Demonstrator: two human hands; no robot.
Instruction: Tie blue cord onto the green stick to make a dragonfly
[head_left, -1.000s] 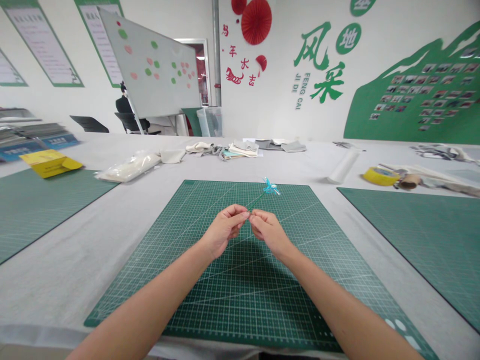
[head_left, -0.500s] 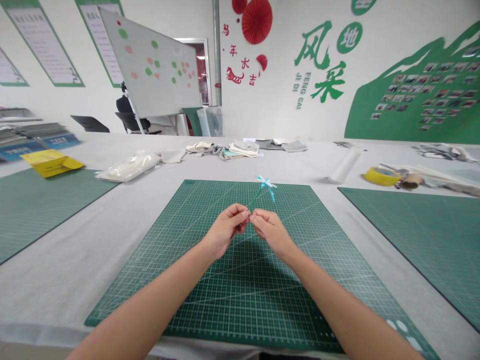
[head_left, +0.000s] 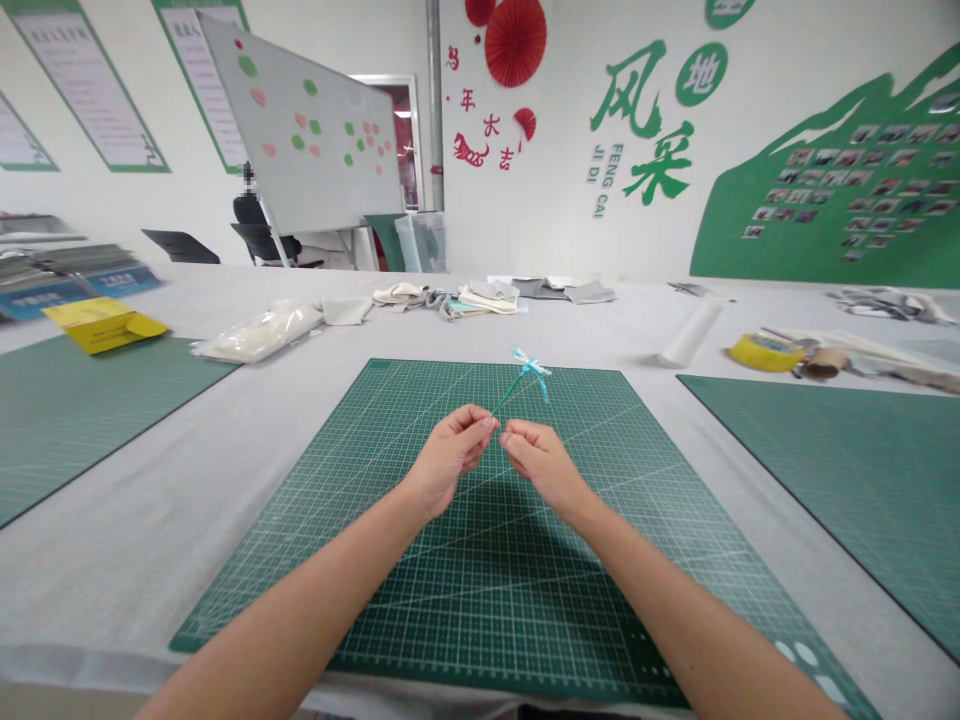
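A small artificial flower (head_left: 532,366) with blue and white petals and a green stem leans up to the right over the green cutting mat (head_left: 420,600). My left hand (head_left: 452,452) pinches the lower end of the stem between thumb and forefinger. Just right of it, a narrow gap away, is my right hand (head_left: 541,458), its fingers curled and thumb pressed to the forefinger. What that pinch holds, if anything, is too small to see. Both hands are raised above the mat.
Other cutting mats (head_left: 847,460) lie on both sides. Along the back of the table are a yellow box (head_left: 105,325), a plastic-wrapped packet (head_left: 262,332), fabric scraps (head_left: 487,298), a white roll (head_left: 694,330) and yellow tape (head_left: 763,352). A person (head_left: 249,205) sits behind the whiteboard.
A little more space has opened between my fingertips. The flower has shifted slightly to the left, and my left hand still holds its stem.
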